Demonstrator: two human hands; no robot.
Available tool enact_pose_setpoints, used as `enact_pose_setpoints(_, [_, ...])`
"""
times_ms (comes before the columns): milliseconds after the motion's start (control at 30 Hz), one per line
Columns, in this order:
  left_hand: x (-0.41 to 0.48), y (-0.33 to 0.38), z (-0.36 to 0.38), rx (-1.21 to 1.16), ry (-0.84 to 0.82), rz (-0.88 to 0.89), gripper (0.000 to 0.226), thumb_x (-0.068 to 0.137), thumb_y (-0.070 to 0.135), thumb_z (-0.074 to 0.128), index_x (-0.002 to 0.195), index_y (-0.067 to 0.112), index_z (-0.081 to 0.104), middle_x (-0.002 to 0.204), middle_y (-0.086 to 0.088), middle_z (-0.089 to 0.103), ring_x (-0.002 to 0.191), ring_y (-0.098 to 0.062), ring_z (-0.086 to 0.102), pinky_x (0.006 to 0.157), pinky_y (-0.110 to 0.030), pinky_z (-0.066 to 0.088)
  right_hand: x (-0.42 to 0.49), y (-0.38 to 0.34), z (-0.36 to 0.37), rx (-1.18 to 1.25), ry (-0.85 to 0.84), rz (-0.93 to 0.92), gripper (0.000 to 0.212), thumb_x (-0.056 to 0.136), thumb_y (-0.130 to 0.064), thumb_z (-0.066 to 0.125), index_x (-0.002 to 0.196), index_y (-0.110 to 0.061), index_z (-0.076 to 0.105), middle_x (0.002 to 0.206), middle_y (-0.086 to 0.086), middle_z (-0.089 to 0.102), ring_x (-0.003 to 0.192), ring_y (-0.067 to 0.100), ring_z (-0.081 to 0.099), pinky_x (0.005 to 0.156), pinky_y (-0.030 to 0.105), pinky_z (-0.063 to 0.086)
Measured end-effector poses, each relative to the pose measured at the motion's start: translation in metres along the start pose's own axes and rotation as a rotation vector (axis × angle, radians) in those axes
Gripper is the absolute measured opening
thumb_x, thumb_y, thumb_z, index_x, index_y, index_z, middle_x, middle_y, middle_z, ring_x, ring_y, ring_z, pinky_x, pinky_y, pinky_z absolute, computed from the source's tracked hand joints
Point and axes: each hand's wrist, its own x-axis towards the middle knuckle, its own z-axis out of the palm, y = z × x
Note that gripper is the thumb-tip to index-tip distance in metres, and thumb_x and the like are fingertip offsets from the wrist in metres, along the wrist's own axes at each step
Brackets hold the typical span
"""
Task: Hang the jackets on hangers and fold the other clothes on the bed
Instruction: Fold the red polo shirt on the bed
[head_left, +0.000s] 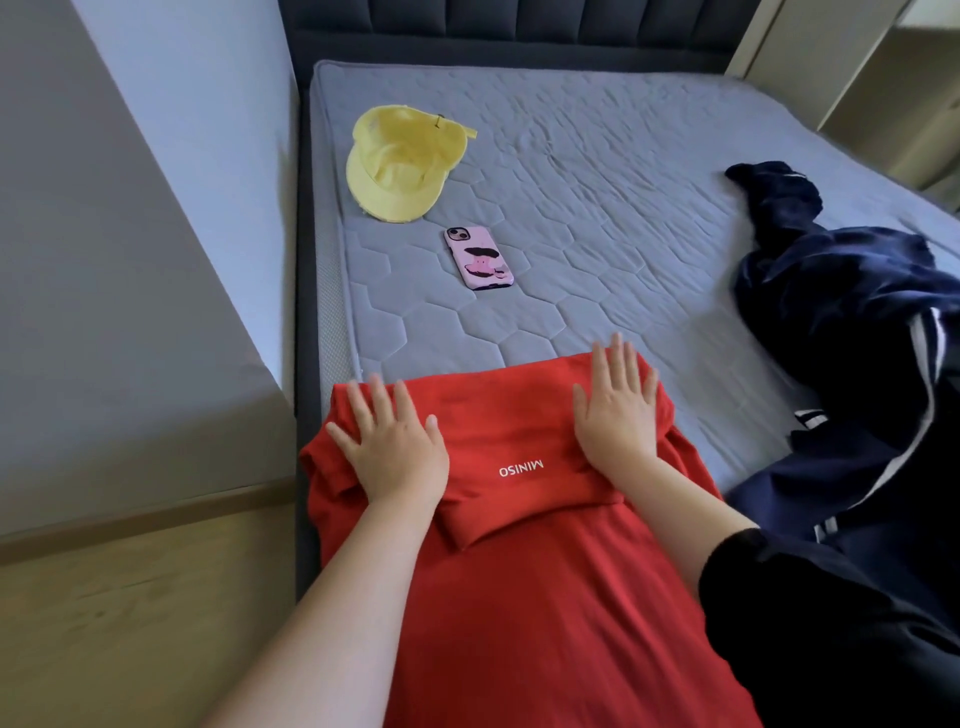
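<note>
A red shirt (511, 426) with small white lettering lies partly folded at the near edge of the grey quilted bed (571, 208). My left hand (392, 449) presses flat on its left side, fingers spread. On the shirt's right side rests my right hand (618, 408), also flat with straight fingers. A dark navy jacket (852, 322) with white stripes lies crumpled on the right side of the bed, apart from both hands.
A yellow cap (400, 166) sits upside down at the far left of the mattress. A phone in a pink case (479, 258) lies face down just below it. A dark padded headboard (519, 31) stands at the back, and a wall ledge (130, 364) runs along the left.
</note>
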Motion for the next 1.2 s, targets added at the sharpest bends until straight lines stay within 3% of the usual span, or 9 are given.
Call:
enact_pose_setpoints(100, [-0.007,0.0,0.007,0.133,0.062,0.293,0.053,0.097,0.036,0.038,0.149,0.025,0.031,0.16,-0.001,0.014,0.148,-0.027,-0.007,0.111,-0.063,-0.002,-0.018,-0.026,0.007,0.03,-0.094,-0.348,0.061,0.098,-0.038,0.038,0.152,-0.018,0.022,0.161,0.003,0.01,0.149,0.019,0.004,0.117,0.042,-0.004])
enact_pose_setpoints(167, [-0.009,-0.006,0.014,0.172,0.04,0.311,0.053,0.097,0.039,0.035,0.149,0.029,0.029,0.16,0.002,0.014,0.148,-0.027,-0.007,0.112,-0.061,-0.004,-0.026,-0.03,0.018,-0.06,-0.264,-0.413,0.06,0.1,-0.046,0.029,0.154,-0.025,0.013,0.162,-0.003,0.004,0.149,0.014,-0.001,0.117,0.042,-0.007])
enact_pose_setpoints(400, [0.006,-0.039,0.011,0.029,-0.041,-0.049,0.056,0.101,0.038,0.027,0.153,0.027,0.012,0.162,0.006,0.004,0.148,-0.024,-0.005,0.113,-0.06,0.004,-0.024,-0.017,0.037,-0.118,-0.373,-0.336,0.058,0.1,-0.047,0.02,0.153,-0.033,0.001,0.162,-0.007,0.0,0.148,0.011,-0.003,0.117,0.046,-0.005])
enact_pose_setpoints(567, [0.015,-0.067,-0.012,-0.556,0.162,-0.439,0.041,0.092,0.015,0.049,0.131,0.01,0.056,0.129,-0.017,0.058,0.126,-0.034,0.045,0.105,-0.043,0.036,-0.02,-0.039,0.031,-0.06,-0.406,-0.171,0.056,0.098,-0.034,0.028,0.152,-0.021,0.019,0.16,-0.003,0.017,0.147,0.012,0.011,0.119,0.046,0.005])
enact_pose_setpoints(667, [0.025,-0.075,-0.029,-0.682,0.228,-0.51,0.031,0.086,0.008,0.049,0.109,0.011,0.069,0.109,-0.011,0.068,0.105,-0.032,0.057,0.09,-0.036,0.046,-0.015,-0.086,0.022,-0.009,-0.421,0.046,0.055,0.094,-0.033,0.032,0.141,-0.005,0.036,0.15,0.011,0.035,0.141,0.024,0.028,0.116,0.048,0.018])
enact_pose_setpoints(800, [0.044,-0.063,-0.041,-0.862,0.05,-0.384,0.016,0.086,0.019,0.053,0.073,0.014,0.061,0.069,-0.013,0.054,0.066,-0.023,0.05,0.059,-0.032,0.044,-0.023,-0.136,0.008,0.152,-0.192,-0.003,0.051,0.089,-0.031,0.046,0.132,-0.003,0.047,0.142,0.017,0.042,0.134,0.032,0.034,0.113,0.047,0.019])
enact_pose_setpoints(967, [0.053,-0.06,-0.035,-1.097,-0.137,-0.559,0.021,0.087,0.02,0.063,0.069,0.011,0.06,0.072,-0.01,0.058,0.064,-0.023,0.057,0.055,-0.033,0.055,-0.074,-0.16,0.012,0.225,-0.2,-0.43,0.054,0.08,-0.048,0.058,0.121,-0.014,0.055,0.127,0.007,0.05,0.114,0.028,0.046,0.093,0.04,0.039])
enact_pose_setpoints(1067, [0.054,-0.062,-0.038,-1.408,-0.298,-0.706,0.011,0.09,0.016,0.063,0.078,0.015,0.062,0.073,-0.003,0.063,0.062,-0.014,0.06,0.049,-0.024,0.05,-0.081,-0.161,0.018,0.107,-0.183,-0.43,0.047,0.079,-0.047,0.061,0.111,-0.014,0.055,0.111,0.005,0.053,0.101,0.028,0.049,0.082,0.04,0.042])
enact_pose_setpoints(1200, [0.055,-0.063,-0.045,-1.519,-0.446,-0.731,0.019,0.097,0.025,0.053,0.084,0.013,0.06,0.073,-0.005,0.065,0.063,-0.016,0.062,0.049,-0.024,0.052,-0.071,-0.161,0.011,0.437,-0.135,-0.267,0.015,0.082,-0.022,0.068,0.084,-0.011,0.058,0.084,0.004,0.059,0.082,0.024,0.053,0.07,0.036,0.04])
